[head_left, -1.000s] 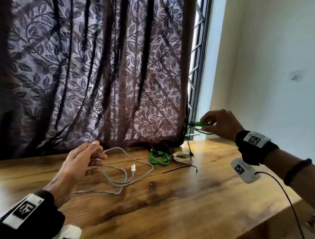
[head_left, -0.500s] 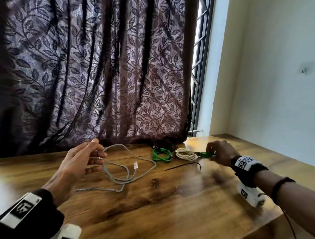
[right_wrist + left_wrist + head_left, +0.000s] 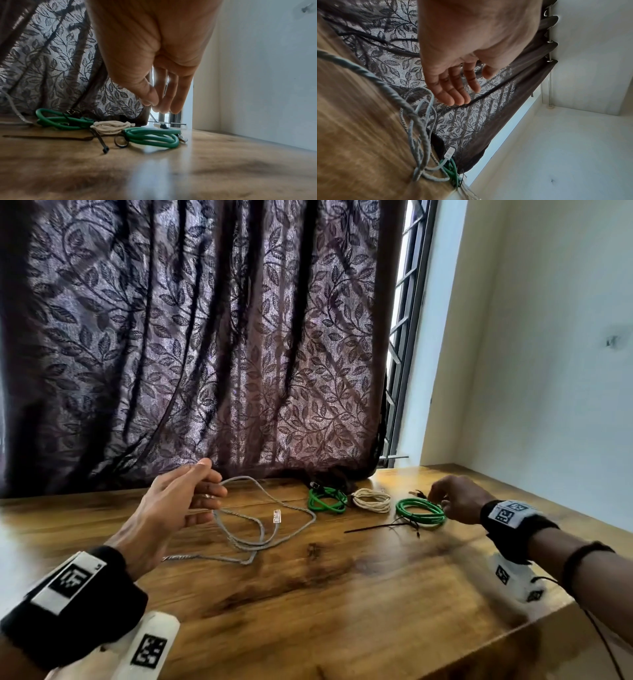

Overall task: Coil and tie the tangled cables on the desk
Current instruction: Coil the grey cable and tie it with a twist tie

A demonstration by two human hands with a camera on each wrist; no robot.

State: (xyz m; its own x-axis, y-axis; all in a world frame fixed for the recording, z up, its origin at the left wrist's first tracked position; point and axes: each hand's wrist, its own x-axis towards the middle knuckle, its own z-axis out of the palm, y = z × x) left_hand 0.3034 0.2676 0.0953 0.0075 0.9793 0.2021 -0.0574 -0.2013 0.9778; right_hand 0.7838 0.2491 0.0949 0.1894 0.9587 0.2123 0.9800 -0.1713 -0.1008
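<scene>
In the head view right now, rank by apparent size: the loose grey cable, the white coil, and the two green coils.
1. grey cable, sprawled widest.
2. right green coil and left green coil: too alike to rank; the left one lies farther back.
3. white coil, smallest.

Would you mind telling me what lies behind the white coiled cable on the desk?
Directly behind the white coiled cable hangs the dark curtain's hem, resting on the desk. Whatever is beyond the curtain is hidden.
</scene>
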